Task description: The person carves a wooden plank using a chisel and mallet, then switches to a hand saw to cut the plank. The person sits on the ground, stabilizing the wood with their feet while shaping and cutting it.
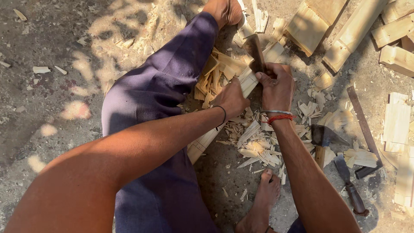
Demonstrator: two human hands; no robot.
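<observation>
Left hand (233, 98) closed around a pale wooden stick (206, 140), pinning it slantwise against the thigh. Right hand (276, 88) fisted on a dark-handled tool (256, 52), set at the stick's upper end. Shavings (258, 144) heaped beneath (plenty already cut away); lower length apparently uncut. Hatchet (322, 138) and chisel (350, 187) idle nearby.

Sun-dappled dirt ground (56, 82), strewn wood shavings (258, 146), stacked wooden blocks (396, 30).
</observation>
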